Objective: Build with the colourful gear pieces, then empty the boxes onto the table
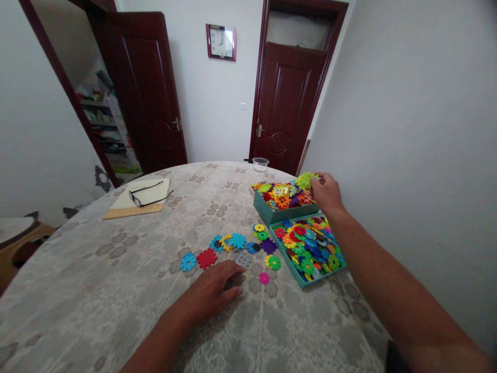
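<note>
Above the right end of the green box (285, 213), my right hand (326, 192) pinches a lime-green toothed plastic building piece (305, 180). Colourful interlocking pieces are heaped in that box. My left hand (217, 290) rests on the tablecloth with thumb and fingers apart, holding nothing. Just beyond its fingertips lies a grey lattice piece (243, 260). A red square piece (206, 258), a blue round piece (188, 262), a light-blue piece (238, 240) and a purple piece (268, 246) lie around it. A small pink disc (264, 278) is to the right of my left hand.
A shallow green tray (302, 284) full of flower-shaped discs stands in front of the box, under my right forearm. Eyeglasses (149, 199) lie on a paper pad (132, 211) at the left. A clear plastic bowl (260, 165) stands at the table's far edge.
</note>
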The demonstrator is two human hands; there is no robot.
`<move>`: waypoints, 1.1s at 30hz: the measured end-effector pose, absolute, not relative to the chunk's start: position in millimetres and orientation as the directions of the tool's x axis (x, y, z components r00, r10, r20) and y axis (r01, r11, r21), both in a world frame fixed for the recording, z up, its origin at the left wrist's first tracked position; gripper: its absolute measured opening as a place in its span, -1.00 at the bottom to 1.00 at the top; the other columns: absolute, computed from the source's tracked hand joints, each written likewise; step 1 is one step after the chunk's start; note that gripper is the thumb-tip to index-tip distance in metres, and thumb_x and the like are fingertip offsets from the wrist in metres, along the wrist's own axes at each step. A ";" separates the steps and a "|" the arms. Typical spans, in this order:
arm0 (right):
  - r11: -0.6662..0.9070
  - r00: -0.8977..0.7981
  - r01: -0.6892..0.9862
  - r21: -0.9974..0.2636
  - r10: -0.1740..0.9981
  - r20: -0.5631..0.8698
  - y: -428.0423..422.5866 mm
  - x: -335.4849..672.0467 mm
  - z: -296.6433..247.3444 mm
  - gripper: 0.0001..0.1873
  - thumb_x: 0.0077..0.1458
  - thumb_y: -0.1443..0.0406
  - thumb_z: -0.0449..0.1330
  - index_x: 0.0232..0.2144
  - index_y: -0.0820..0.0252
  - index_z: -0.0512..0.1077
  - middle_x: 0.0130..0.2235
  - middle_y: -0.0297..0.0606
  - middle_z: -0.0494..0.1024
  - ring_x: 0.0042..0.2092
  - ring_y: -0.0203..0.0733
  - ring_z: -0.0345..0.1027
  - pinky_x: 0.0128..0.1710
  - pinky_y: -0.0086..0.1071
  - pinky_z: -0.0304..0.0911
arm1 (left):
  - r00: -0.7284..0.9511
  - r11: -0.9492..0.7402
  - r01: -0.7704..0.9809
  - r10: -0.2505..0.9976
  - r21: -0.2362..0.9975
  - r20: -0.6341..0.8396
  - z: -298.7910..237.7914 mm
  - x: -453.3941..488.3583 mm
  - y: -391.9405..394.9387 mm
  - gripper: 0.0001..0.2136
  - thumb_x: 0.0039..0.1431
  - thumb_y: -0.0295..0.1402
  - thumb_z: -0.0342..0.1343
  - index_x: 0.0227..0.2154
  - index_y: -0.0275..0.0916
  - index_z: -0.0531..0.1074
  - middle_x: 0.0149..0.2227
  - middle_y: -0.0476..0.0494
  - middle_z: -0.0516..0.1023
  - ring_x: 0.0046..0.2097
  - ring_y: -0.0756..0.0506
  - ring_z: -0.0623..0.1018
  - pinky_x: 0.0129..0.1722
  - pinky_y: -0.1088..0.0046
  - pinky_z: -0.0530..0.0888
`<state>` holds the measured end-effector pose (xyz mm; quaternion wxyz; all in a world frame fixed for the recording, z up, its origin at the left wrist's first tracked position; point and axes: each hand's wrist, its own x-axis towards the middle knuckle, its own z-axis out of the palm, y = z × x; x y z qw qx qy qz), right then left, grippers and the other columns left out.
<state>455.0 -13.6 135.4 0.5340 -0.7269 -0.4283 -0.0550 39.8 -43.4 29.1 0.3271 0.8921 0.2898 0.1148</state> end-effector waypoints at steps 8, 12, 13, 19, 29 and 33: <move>-0.271 0.616 0.732 -0.625 0.655 0.437 49.0 497.1 131.8 -0.62 0.15 0.26 0.18 -0.05 0.32 0.60 -0.09 -0.03 0.66 -0.08 -0.07 0.52 -0.02 -0.33 0.34 | 0.789 -0.582 0.467 0.614 0.666 -0.017 32.9 40.4 -44.4 -0.64 0.22 -0.30 0.17 0.09 -0.10 0.48 -0.01 -0.10 0.57 -0.02 -0.15 0.52 0.02 0.33 0.42; -0.293 0.595 0.745 -0.599 0.697 0.400 56.1 503.5 127.1 -0.66 0.12 0.26 0.22 -0.11 0.30 0.65 -0.15 -0.05 0.68 -0.07 -0.06 0.53 -0.04 -0.37 0.34 | 0.794 -0.585 0.462 0.608 0.667 -0.016 33.8 40.2 -45.1 -0.66 0.23 -0.29 0.18 0.07 -0.10 0.48 0.02 -0.11 0.56 0.00 -0.16 0.51 0.05 0.32 0.40; -0.304 0.602 0.739 -0.602 0.699 0.386 57.1 505.9 126.4 -0.65 0.11 0.26 0.22 -0.12 0.32 0.65 -0.20 -0.06 0.69 -0.12 -0.06 0.54 -0.08 -0.37 0.35 | 0.794 -0.584 0.460 0.607 0.668 -0.016 33.5 39.9 -45.2 -0.66 0.23 -0.29 0.18 0.07 -0.10 0.48 0.02 -0.11 0.56 0.00 -0.16 0.51 0.05 0.32 0.40; -0.340 0.674 0.670 -0.660 0.651 0.349 63.3 512.8 119.7 -0.50 0.20 0.30 0.07 0.11 0.41 0.54 -0.30 -0.12 0.67 -0.37 -0.18 0.53 -0.37 -0.44 0.35 | 0.796 -0.586 0.454 0.606 0.672 -0.010 33.6 39.2 -45.8 -0.67 0.24 -0.29 0.17 0.06 -0.09 0.48 0.01 -0.10 0.56 0.00 -0.15 0.51 0.04 0.33 0.40; -0.371 0.615 0.753 -0.544 0.691 0.380 64.7 518.7 115.6 -0.50 0.10 0.25 0.25 0.06 0.38 0.58 0.01 0.10 0.64 0.07 0.06 0.51 0.11 -0.25 0.33 | 0.792 -0.585 0.463 0.610 0.666 -0.016 33.5 39.0 -45.8 -0.67 0.22 -0.30 0.17 0.05 -0.10 0.48 -0.02 -0.09 0.56 -0.04 -0.14 0.51 -0.01 0.34 0.41; -0.374 0.604 0.767 -0.522 0.696 0.388 55.0 517.8 118.5 -0.55 0.08 0.26 0.24 -0.01 0.40 0.61 -0.01 0.10 0.65 0.05 0.09 0.52 0.12 -0.20 0.32 | 0.795 -0.587 0.457 0.607 0.668 -0.010 32.5 38.7 -45.6 -0.66 0.22 -0.29 0.18 0.06 -0.09 0.48 0.00 -0.10 0.56 -0.02 -0.16 0.51 0.02 0.32 0.41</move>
